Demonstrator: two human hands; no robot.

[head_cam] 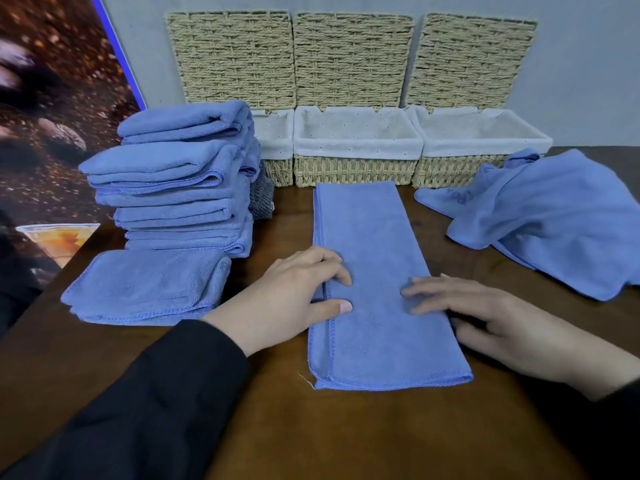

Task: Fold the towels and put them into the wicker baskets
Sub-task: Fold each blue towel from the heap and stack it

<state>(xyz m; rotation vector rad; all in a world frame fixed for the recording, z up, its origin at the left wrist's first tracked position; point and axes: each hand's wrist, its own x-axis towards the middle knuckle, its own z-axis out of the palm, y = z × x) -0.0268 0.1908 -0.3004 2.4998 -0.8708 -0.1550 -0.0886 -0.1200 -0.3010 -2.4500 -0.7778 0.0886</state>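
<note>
L hand point(294, 292) fingers point(337, 271) loosely spread, tips pressing long left edge of towel point(370, 271); R hand point(485, 317) flat on right side, fingers relaxed, nothing pinched. Towel lies mid-desk point(346, 438) as long strip, w/ folded stack point(180, 188) left, loose pile point(554, 220) right, wicker baskets point(356, 168) behind. Prob light, soft, floppy; take near-end corners to fold.

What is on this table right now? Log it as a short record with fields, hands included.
towel in work: long blue microfibre towel folded into a strip, flat on the brown wooden table
left hand: fingers resting on the strip's left edge
right hand: flat on its right edge
folded stack: blue towels, left
unfolded towels: right
wicker baskets: three, white-lined, lids up; no towels visible inside
</note>
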